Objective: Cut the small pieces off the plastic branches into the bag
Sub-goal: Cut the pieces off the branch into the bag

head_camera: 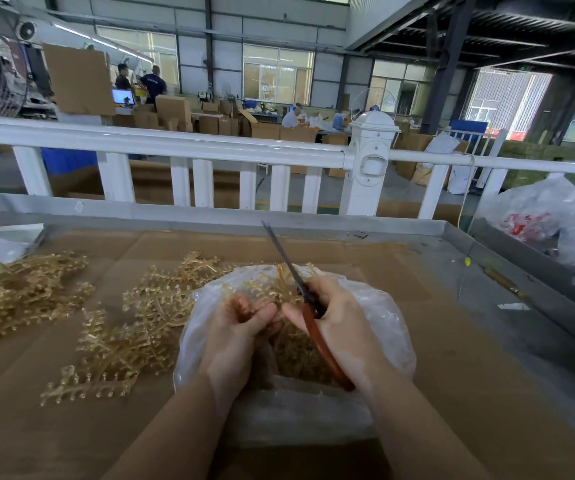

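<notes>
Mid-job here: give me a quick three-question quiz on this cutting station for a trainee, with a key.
1. True or false: the right hand grips the red-handled scissors with the blades pointing away from the person.
2. Multiple choice: the left hand holds a plastic branch over A) the clear plastic bag, B) a blue crate, C) a metal bucket.
3. Fill in: the uncut branch piles lie on the cardboard to the ____ of the bag.

Key: 1 true; 2 A; 3 left.
</notes>
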Demonstrator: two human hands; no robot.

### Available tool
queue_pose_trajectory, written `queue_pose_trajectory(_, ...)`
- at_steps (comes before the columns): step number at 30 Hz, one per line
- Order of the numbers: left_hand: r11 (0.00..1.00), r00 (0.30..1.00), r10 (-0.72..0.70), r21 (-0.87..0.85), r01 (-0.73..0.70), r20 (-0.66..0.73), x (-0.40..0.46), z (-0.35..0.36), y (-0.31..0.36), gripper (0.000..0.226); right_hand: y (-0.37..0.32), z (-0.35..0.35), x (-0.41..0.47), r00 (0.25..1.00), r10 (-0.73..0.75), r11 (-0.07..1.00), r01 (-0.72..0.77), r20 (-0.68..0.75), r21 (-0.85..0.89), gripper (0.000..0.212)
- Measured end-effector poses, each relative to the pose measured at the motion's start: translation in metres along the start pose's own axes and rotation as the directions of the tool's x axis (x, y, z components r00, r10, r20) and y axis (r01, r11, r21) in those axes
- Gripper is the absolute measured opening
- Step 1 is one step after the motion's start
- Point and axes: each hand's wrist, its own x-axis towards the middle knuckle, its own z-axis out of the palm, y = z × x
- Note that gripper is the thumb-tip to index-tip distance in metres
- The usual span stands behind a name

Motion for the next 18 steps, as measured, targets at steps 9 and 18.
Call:
queue_pose_trajectory(9, 0.997, 1.0, 0.007, -0.082, -0.006, 0.007, -0.003, 0.004, 0.005, 0.026, 0.017, -0.003, -0.012, 0.996, -0.089, 0.961, 0.079, -0.026, -0.267, 0.03)
queue_pose_trajectory(18, 0.982, 0.998, -0.024, -0.187, 0.012, -0.058, -0.002, 0.005, 0.009, 0.037, 0.035, 0.005, -0.024, 0.977, -0.214, 0.789, 0.18, 0.011, -0.588, 0.041)
